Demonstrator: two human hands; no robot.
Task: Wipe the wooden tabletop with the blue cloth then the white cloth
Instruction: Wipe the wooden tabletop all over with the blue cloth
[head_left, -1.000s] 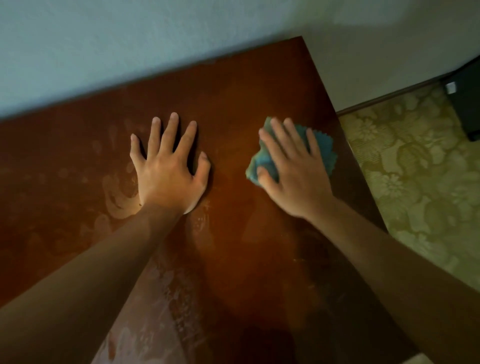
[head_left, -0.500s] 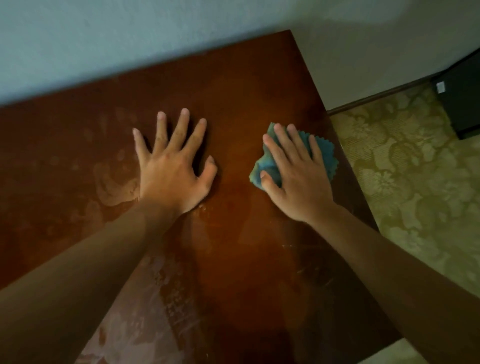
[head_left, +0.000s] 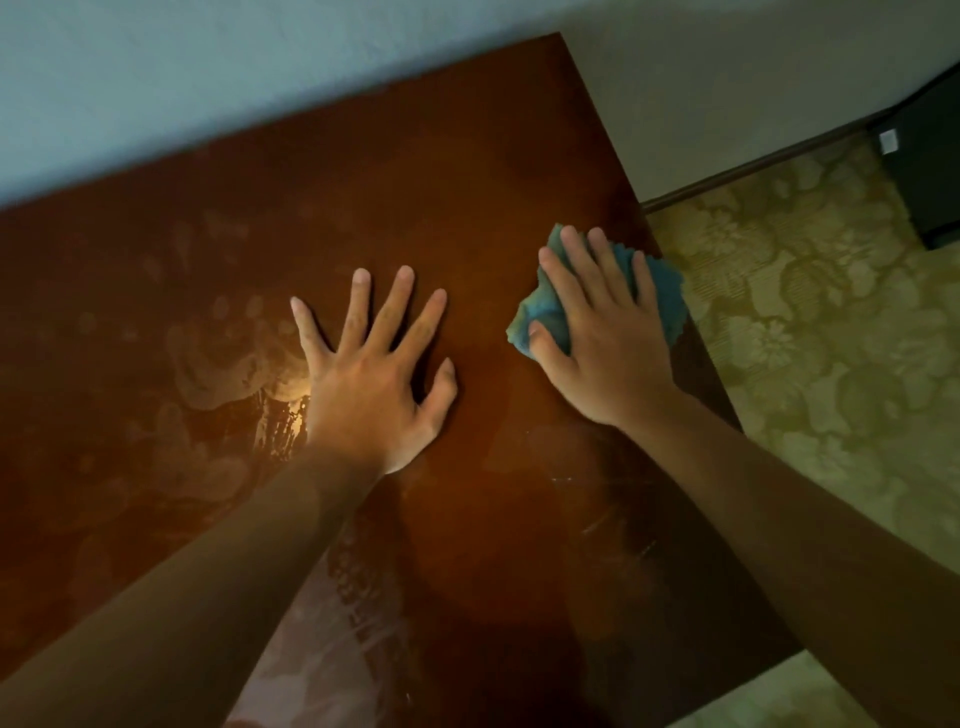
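both hands (head_left: 371, 382) flat on tabletop (head_left: 467, 171) — blue cloth (head_left: 550, 312) under right

Left hand (head_left: 371, 387) flat on tabletop (head_left: 467, 171); right hand (head_left: 605, 338) atop cloth (head_left: 660, 291) near right edge

Pale wall (head_left: 208, 78), floral patterned carpet (head_left: 831, 338), dark cabinet (head_left: 930, 176) in the corner.

No text can be read; a small white label (head_left: 888, 141) sits on the dark object (head_left: 930, 171) at two o'clock, too blurred.
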